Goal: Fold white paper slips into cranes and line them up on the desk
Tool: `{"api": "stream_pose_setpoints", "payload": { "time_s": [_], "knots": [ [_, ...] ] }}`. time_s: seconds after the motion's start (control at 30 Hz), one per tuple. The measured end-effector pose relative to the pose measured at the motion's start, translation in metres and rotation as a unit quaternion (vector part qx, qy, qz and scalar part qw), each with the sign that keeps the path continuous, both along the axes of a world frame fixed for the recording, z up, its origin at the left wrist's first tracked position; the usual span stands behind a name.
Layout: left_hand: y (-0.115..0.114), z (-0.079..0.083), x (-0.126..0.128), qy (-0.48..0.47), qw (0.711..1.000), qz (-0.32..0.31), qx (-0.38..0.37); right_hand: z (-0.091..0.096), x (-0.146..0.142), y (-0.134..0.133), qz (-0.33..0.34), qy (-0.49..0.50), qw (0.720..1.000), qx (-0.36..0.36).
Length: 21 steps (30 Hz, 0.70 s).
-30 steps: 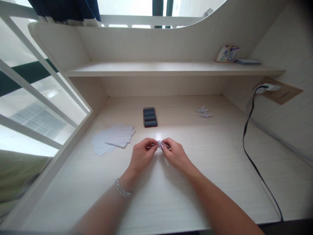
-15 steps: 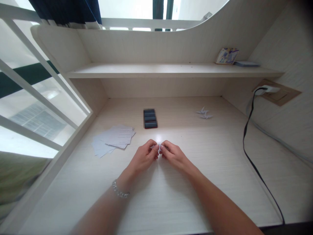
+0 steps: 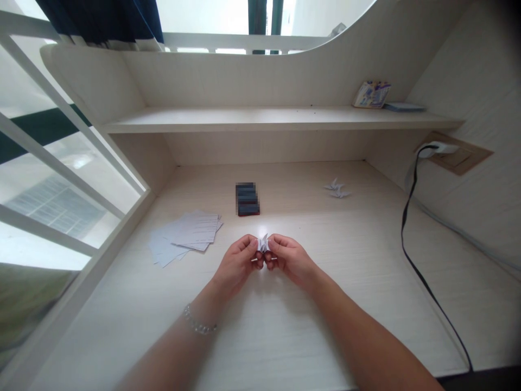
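Observation:
Between my two hands, low over the middle of the desk, is a small folded white paper crane (image 3: 264,244). My left hand (image 3: 243,254), with a clear bead bracelet (image 3: 198,320) on its wrist, pinches the crane's left side between thumb and fingers. On the other side my right hand (image 3: 287,254) grips it the same way. The fingertips of both hands nearly meet beneath the paper, hiding its underside. Farther back to the right lie a few similar folded paper cranes (image 3: 337,189).
Lined paper sheets (image 3: 195,231) lie overlapping on the left of the desk (image 3: 366,282). A dark rectangular object (image 3: 247,199), pixelated, sits beyond my hands. A black cable (image 3: 415,260) runs from the wall socket (image 3: 464,155). The shelf (image 3: 228,117) holds a small box (image 3: 371,94).
My thumbs have shifted on the folded paper, and its pointed tips and spread sides now show more between my hands. The whole view has shifted slightly.

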<state>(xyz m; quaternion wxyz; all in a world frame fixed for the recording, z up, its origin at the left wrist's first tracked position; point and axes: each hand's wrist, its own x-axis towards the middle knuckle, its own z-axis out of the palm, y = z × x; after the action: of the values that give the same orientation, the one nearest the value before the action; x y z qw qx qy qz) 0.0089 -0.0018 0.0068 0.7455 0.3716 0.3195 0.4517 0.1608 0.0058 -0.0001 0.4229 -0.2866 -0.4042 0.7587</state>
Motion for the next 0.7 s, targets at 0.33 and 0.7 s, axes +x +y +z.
{"api": "stream_pose_setpoints", "payload": {
  "time_s": [0.33,0.7],
  "knots": [
    [-0.0019,0.0038,0.0014,-0.063,0.998,-0.005,-0.031,0.0027,0.0016,0.0005,-0.004,0.027,0.999,-0.025],
    [0.0034,-0.0025,-0.004,0.068,0.997,-0.018,-0.024,0.0012,0.0039,0.0013,-0.01,-0.055,0.998,-0.018]
  ]
}}
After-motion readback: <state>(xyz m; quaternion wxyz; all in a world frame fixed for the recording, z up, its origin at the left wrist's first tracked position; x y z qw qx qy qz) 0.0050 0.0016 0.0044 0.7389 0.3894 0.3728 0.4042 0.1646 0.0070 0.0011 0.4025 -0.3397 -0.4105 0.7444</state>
